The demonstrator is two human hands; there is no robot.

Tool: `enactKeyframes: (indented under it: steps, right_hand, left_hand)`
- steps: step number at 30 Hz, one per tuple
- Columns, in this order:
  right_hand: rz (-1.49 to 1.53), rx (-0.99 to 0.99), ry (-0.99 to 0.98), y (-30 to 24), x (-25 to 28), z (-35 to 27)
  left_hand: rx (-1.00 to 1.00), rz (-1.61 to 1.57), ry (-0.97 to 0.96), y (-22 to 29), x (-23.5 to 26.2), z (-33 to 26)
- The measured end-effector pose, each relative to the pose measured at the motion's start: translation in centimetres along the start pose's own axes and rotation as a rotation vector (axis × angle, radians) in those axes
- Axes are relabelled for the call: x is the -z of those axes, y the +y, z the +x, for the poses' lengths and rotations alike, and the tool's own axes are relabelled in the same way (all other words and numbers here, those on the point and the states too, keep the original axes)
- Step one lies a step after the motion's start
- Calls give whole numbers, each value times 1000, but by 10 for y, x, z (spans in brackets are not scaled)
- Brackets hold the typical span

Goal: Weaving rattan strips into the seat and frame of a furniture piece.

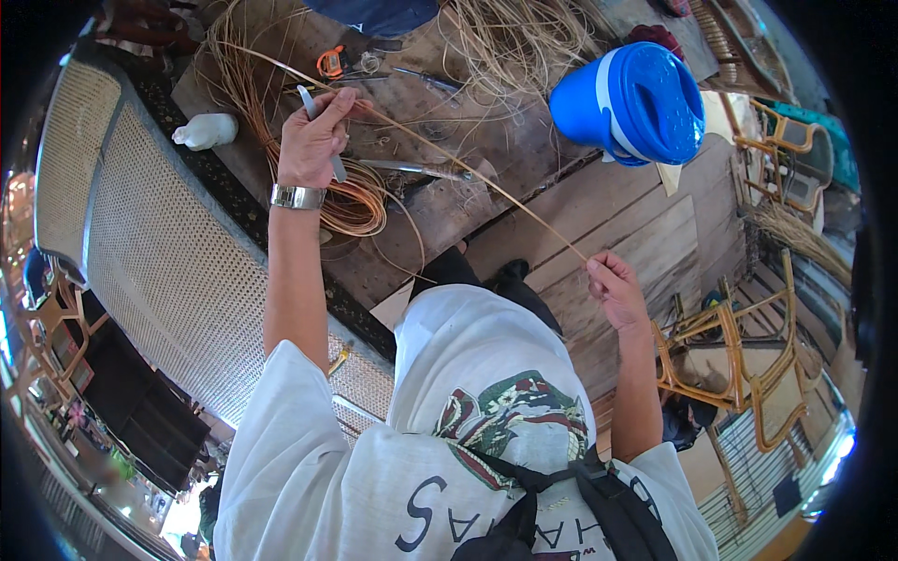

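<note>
A long thin cane strip [468, 171] stretches taut between my two hands, slanting down from upper left to right. My left hand [313, 142] is closed on it, thumb pressed along it. A narrow, flat grey tool, knife-like in shape [340, 168], also sticks out of that fist at both ends. On the right, my right hand [616, 288] pinches the strip near its end between thumb and fingers. Just below my left hand lies a coil of orange-brown cane [363, 209]. A silver metal tool [412, 168] rests beside the coil on the boards.
A woven cane panel with a dark frame [178, 252] runs along my left, with a white bottle [208, 131] near it. An orange tape measure [331, 62] and loose cane strips [519, 47] lie ahead. At right stand a lidded blue bucket [645, 103] and cane chair frames [734, 351].
</note>
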State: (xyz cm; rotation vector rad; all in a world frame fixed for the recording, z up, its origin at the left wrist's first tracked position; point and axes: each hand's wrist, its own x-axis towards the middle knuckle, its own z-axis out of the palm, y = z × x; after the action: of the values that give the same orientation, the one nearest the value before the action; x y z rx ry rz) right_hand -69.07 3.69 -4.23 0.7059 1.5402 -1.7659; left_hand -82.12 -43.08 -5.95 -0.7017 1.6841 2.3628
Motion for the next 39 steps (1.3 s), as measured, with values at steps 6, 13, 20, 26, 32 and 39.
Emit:
enactKeyframes:
  steps: [6,13,20,26,32,39]
  right_hand:
    - [200,-42,-53,-8,2,-13]
    - [396,-61,-74,-1,14,-20]
    - [170,-105,-11,23,31,-13]
    - [-975,529,77,-23,-45,-4]
    - [-985,1053,-105,-98,-141,21]
    - [-919,669,-591,-57,-107,32]
  left_hand:
    - [32,13,-13,-1,0,-1]
    - [116,-41,-72,-7,-3,-2]
    - [156,-197,-140,-8,-15,-11]
    - [-8,929,-175,-32,-45,-43]
    - [-93,979,-626,-27,-75,-98]
    - [-82,1021,-561,22,-38,-109]
